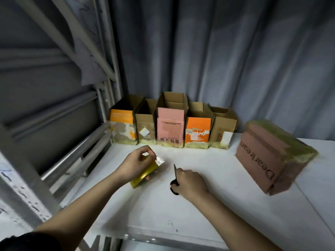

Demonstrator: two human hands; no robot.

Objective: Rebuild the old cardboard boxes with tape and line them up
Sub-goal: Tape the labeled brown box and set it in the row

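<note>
Right hand (190,183) fisted round black-handled scissors (175,180), blade up, on the white table (208,214); left hand (136,164) grips the yellow-brown roll of packing tape (145,175), fingertips pinching its loose end; further right, a taped brown cardboard box (268,160) lies toppled; at the back, five open-topped boxes (172,122) lined up touching against the grey curtain (217,60).

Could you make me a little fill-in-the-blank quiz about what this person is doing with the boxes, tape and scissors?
1. The row against the curtain holds ____ open boxes.
2. The left hand holds the yellow roll of ____.
3. The right hand grips black ____.
4. The brown box printed "Dearlrean" stands apart, to the ____ of the row.

Missing words: five; tape; scissors; right
</note>
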